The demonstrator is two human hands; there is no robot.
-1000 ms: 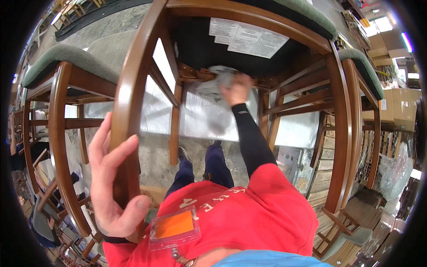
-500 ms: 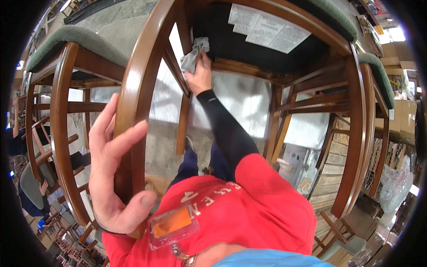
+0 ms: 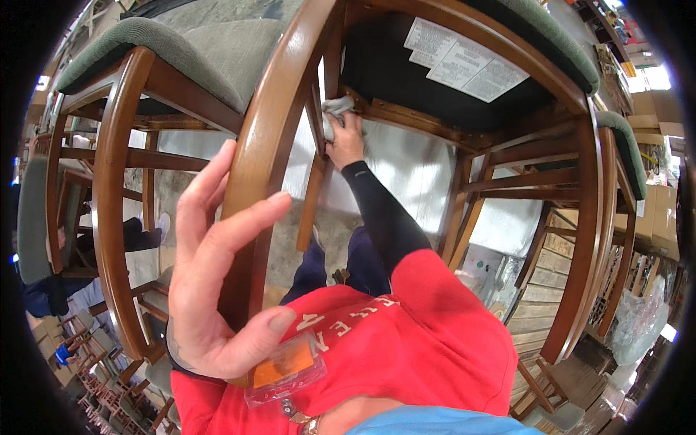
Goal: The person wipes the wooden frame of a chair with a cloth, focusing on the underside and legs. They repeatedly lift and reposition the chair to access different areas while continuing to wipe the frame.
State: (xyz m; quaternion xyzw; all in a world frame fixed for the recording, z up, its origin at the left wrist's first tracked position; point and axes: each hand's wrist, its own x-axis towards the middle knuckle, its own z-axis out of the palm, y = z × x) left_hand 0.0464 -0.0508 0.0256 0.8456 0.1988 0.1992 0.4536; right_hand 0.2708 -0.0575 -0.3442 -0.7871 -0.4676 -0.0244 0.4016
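A brown wooden chair (image 3: 272, 138) is tipped before me, its black seat underside (image 3: 377, 69) facing me with white paper labels (image 3: 471, 61) on it. My right hand (image 3: 345, 147), in a black sleeve, reaches under the frame and grips a crumpled grey cloth (image 3: 336, 109). The cloth presses against the wood where a leg meets the seat rail. My left hand (image 3: 217, 304) lies beside the glossy curved post nearest me, fingers stretched and thumb apart. Its index finger crosses in front of the post; whether the palm touches the wood I cannot tell.
A green-cushioned chair (image 3: 167, 58) stands close on the left, and another chair (image 3: 616, 152) on the right. Cardboard boxes (image 3: 656, 217) and clear plastic wrap (image 3: 641, 326) are at the far right. Further left, a person (image 3: 138, 239) is partly hidden behind a chair.
The chair and both hands sit further right in view. The cloth looks more bunched, still in my right hand by the seat rail. At far left, another chair has turned more upright.
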